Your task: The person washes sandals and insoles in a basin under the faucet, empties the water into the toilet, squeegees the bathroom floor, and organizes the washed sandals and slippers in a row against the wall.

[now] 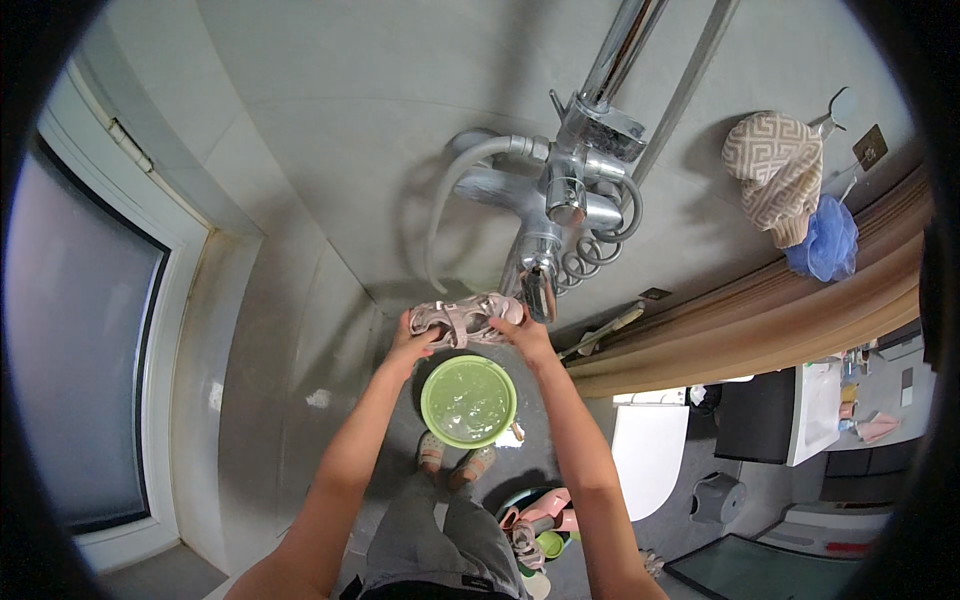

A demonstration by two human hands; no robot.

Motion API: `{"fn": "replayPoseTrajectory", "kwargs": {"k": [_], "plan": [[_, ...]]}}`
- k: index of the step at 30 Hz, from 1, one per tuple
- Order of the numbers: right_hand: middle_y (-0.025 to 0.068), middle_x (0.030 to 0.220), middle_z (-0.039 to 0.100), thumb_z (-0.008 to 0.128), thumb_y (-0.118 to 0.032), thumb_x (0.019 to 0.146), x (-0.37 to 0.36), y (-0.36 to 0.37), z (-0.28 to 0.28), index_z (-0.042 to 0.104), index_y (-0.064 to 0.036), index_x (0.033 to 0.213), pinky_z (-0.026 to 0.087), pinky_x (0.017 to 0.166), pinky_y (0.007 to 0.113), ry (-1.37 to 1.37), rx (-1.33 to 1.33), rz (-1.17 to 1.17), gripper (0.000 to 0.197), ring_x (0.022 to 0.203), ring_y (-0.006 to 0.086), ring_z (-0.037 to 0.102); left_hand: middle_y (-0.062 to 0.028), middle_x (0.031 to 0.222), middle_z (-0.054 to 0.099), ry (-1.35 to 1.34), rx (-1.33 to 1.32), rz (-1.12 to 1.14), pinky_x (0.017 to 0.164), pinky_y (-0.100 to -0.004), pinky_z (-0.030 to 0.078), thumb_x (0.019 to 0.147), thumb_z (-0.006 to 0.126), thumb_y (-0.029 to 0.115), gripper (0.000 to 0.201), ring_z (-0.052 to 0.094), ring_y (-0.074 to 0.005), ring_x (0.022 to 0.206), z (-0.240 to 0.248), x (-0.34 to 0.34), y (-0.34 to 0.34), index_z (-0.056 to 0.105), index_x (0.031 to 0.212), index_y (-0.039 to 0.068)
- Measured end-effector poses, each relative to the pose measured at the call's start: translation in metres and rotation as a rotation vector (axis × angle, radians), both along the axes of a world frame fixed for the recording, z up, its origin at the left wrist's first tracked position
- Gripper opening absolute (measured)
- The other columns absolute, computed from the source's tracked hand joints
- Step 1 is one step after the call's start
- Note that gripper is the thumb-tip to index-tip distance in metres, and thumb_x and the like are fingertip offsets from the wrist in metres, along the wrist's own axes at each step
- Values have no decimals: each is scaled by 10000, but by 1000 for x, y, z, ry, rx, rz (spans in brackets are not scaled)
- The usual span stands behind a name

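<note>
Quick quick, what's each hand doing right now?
Left hand: closed, holding the left end of the pale pink shoe.
Right hand: closed, holding the right end of the same shoe.

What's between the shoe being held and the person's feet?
In the head view, a green basin of clear liquid lies between the pink shoe, held by the left hand and right hand, and the feet.

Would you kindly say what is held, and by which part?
A pale pink strapped shoe, held at opposite ends by the left hand and right hand.
</note>
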State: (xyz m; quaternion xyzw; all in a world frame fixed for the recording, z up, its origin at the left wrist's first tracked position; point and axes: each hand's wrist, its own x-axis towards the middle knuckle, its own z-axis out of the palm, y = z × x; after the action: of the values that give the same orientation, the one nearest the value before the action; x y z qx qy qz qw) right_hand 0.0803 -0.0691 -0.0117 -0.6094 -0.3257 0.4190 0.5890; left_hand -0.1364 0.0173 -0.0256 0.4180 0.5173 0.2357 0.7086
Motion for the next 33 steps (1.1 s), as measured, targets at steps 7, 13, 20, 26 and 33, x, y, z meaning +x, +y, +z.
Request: {"fn": "replayPoseTrajectory", "kwargs": {"k": [7, 13, 20, 26, 33], "plan": [[195, 897, 567, 754, -319, 646, -28, -4, 34, 598, 7, 977, 461, 672, 379, -717, -110, -313, 490, 787, 329, 575, -87, 1076, 560, 82, 512, 157, 833, -325, 432, 788, 559, 125, 370, 538, -199, 980, -5, 13, -18, 507, 1143, 34], [224, 930, 571, 755, -287, 651, -42, -14, 68, 596, 35, 944, 462, 683, 365, -884, -99, -172, 464, 777, 324, 581, -25, 894, 617, -179, -248, -178, 664, -274, 453, 895, 456, 290, 265, 567, -116, 760, -6, 76, -10, 585, 1020, 96], [180, 1009, 562, 654, -219, 773, -45, -53, 185, 550, 4, 1076, 416, 821, 373, -760, 92, -107, 390, 922, 333, 548, 6, 1086, 561, -625, -412, -37, 860, -267, 442, 937, 394, 301, 307, 543, -121, 1010, 14, 109, -10, 470, 1180, 131], [103, 835, 641, 540, -186, 889, -42, -48, 217, 532, 8, 1092, 436, 766, 274, -537, 60, -43, 281, 808, 121, 572, -22, 820, 562, -964, -507, -73, 620, -229, 459, 922, 394, 216, 247, 547, -113, 692, 18, 136, -2, 470, 1099, 61], [87, 750, 628, 520, -180, 901, -50, -46, 231, 559, 14, 979, 446, 679, 252, -574, 24, -75, 212, 710, 101, 551, -80, 878, 604, -340, -267, 158, 663, -268, 485, 946, 358, 241, 304, 600, -181, 720, -73, 147, 25, 514, 1072, 13]]}}
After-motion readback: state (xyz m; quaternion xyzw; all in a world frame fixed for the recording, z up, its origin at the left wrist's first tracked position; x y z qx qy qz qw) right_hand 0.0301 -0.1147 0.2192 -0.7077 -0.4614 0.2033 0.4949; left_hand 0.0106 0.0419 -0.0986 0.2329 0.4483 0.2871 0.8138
